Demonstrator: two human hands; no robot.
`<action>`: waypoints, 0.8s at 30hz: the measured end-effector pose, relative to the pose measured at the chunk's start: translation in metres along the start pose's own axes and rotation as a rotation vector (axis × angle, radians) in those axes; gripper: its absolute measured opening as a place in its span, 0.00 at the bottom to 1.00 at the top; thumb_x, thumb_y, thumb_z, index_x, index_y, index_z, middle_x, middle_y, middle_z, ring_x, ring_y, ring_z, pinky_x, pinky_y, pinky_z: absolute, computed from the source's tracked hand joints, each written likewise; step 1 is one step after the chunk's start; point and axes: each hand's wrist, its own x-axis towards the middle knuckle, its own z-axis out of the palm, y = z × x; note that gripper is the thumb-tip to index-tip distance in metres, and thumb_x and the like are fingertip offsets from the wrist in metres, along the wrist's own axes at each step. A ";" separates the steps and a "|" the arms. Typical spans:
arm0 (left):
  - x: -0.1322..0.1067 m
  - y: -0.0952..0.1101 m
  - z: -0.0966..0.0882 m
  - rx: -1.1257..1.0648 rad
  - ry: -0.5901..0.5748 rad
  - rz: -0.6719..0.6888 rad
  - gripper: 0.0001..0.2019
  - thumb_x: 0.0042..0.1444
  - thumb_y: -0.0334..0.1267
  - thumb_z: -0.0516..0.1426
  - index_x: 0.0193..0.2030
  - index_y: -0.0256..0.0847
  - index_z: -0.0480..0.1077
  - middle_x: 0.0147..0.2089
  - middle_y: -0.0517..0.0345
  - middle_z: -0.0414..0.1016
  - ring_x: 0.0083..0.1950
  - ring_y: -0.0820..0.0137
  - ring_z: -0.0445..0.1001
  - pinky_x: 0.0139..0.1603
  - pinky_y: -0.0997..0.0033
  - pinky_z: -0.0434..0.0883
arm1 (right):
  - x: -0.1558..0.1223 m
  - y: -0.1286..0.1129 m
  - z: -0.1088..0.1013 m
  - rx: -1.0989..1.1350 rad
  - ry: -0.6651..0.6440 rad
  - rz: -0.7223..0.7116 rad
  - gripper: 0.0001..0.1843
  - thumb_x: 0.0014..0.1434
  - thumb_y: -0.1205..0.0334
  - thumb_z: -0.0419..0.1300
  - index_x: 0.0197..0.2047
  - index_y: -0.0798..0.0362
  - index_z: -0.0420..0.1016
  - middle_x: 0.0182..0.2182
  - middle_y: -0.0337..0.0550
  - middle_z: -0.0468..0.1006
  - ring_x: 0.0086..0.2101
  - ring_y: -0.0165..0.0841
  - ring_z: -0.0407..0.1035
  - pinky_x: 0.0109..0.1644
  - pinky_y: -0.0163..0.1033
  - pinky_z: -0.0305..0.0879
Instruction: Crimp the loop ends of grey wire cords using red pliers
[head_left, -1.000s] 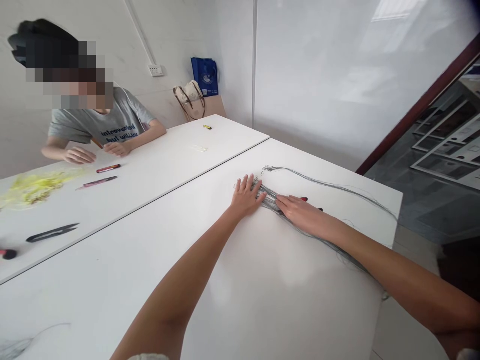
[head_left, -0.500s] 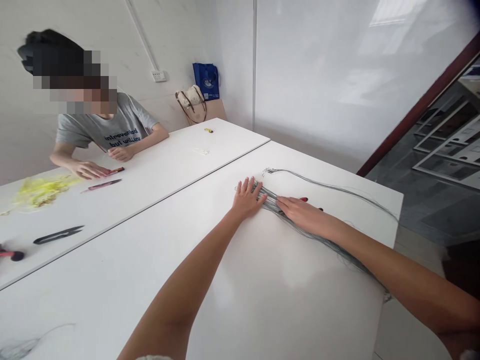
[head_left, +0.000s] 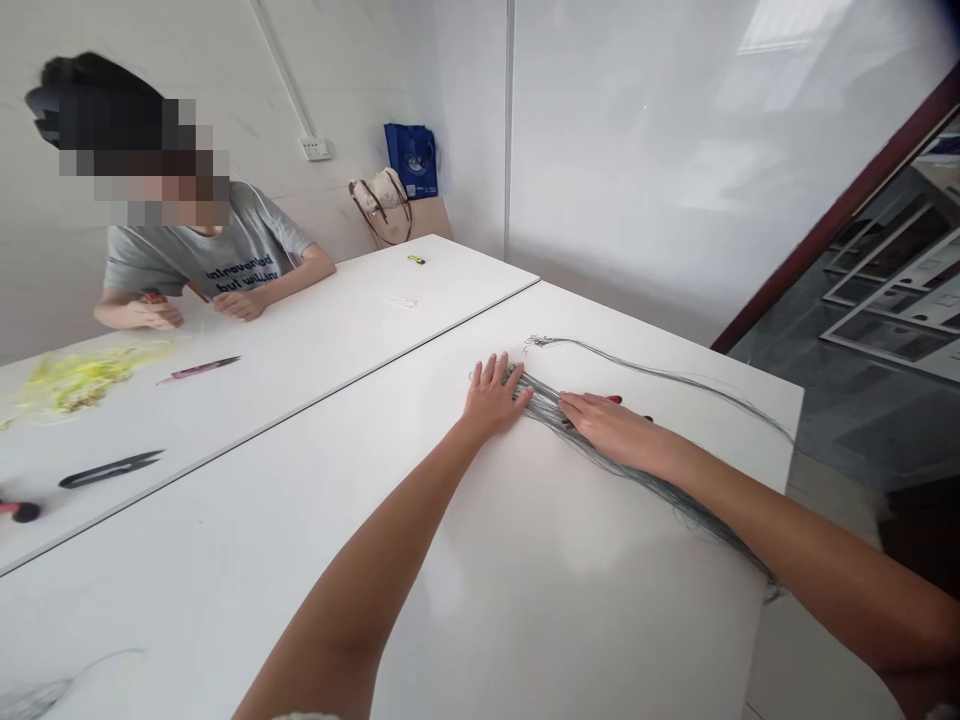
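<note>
A long bundle of thin grey wires [head_left: 660,488] runs across the white table and over its right edge. My left hand [head_left: 495,396] lies flat on the bundle's far end with its fingers spread, pressing the wires to the table. Just to the right, my right hand [head_left: 604,425] is closed, palm down, over a tool with red-and-black handles [head_left: 615,400]. A dark metal part of that tool shows by the fingertips, touching the wires; the rest is hidden under the hand. Beyond the hands lies a thinner wire bundle [head_left: 660,373] with curled ends.
Across the table [head_left: 420,480] sits another person [head_left: 225,255] holding a small orange-red object. Near them lie yellow strands [head_left: 82,378], pink tweezer-like snips [head_left: 201,370], black thread snips [head_left: 112,468] and a yellow cutter [head_left: 416,260]. Loose wire [head_left: 45,695] lies at the lower left.
My right hand has shifted very slightly right along the wires; my left hand stays in place. The other person has lifted a hand with the orange-red object off the table toward their body.
</note>
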 end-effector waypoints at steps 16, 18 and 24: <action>0.000 0.004 -0.002 0.008 -0.001 -0.008 0.35 0.72 0.56 0.37 0.78 0.40 0.51 0.81 0.49 0.40 0.81 0.56 0.36 0.80 0.47 0.36 | 0.045 0.009 -0.030 0.075 -0.026 0.246 0.25 0.70 0.68 0.45 0.68 0.55 0.62 0.49 0.53 0.80 0.41 0.42 0.77 0.38 0.40 0.62; 0.000 0.004 -0.002 0.010 -0.003 -0.009 0.35 0.72 0.56 0.37 0.78 0.40 0.51 0.81 0.49 0.40 0.81 0.55 0.36 0.80 0.47 0.36 | 0.052 0.009 -0.028 0.066 -0.038 0.232 0.26 0.69 0.69 0.46 0.69 0.55 0.62 0.51 0.54 0.78 0.40 0.41 0.77 0.37 0.40 0.62; -0.001 0.003 -0.001 0.011 0.003 -0.016 0.34 0.72 0.56 0.36 0.78 0.41 0.52 0.81 0.51 0.41 0.81 0.56 0.37 0.80 0.47 0.37 | 0.047 0.009 -0.023 0.067 -0.123 0.220 0.25 0.67 0.70 0.48 0.65 0.55 0.67 0.49 0.54 0.75 0.38 0.41 0.77 0.37 0.40 0.63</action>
